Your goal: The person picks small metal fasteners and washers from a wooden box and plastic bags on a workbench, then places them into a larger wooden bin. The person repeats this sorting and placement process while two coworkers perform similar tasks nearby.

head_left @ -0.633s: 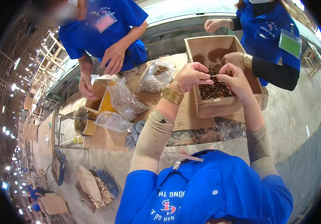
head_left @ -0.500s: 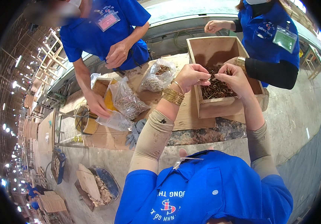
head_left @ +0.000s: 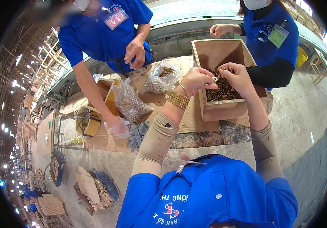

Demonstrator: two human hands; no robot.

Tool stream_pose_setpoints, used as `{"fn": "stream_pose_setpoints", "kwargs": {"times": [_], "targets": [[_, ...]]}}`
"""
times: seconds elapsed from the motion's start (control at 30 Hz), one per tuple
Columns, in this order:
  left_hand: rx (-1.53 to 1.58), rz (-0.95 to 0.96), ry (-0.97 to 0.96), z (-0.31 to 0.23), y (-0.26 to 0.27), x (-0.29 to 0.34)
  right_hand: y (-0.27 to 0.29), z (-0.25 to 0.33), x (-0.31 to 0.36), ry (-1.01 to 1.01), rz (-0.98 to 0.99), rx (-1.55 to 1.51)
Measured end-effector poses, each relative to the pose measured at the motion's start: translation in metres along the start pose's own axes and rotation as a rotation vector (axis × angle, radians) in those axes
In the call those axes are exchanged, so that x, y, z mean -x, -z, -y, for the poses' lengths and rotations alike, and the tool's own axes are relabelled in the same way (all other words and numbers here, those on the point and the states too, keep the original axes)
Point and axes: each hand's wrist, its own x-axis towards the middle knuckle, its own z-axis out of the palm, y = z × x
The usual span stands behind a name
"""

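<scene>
Over the wooden box [head_left: 224,112], my left hand [head_left: 197,80] pinches a pale ring-shaped washer [head_left: 215,79] between thumb and fingertips. Close beside it on the right, my right hand [head_left: 238,79] is closed on a small brass-coloured fastener [head_left: 224,68], its exact shape too small to tell. Below both hands, a heap of brownish screws [head_left: 221,93] covers the bottom of the box. My hands hide part of the heap.
Clear plastic bags of screws [head_left: 131,102] and mixed hardware [head_left: 159,79] stand on the wooden table [head_left: 184,123], near grey gloves [head_left: 137,137]. Across it, one co-worker's hand [head_left: 114,123] is in a plastic bag; another co-worker's arm [head_left: 272,74] reaches to the box.
My right fingers have shifted slightly up and left, and the washer in my left hand shows more clearly. The left co-worker's hand has moved into the plastic bag, toward me.
</scene>
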Motion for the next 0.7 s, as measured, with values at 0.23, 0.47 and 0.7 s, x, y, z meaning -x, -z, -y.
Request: {"fn": "stream_pose_setpoints", "kwargs": {"times": [0.23,0.47,0.7], "targets": [[0.057,0.028,-0.049,0.0,-0.006,-0.002,-0.002,-0.002,-0.004,0.145,-0.05,0.196],[0.124,0.019,-0.07,0.0,-0.011,-0.006,-0.002,-0.012,-0.004,0.203,-0.018,0.196],[0.066,0.048,-0.032,0.003,-0.009,-0.014,0.019,-0.002,0.0,-0.243,0.034,-0.443]]}}
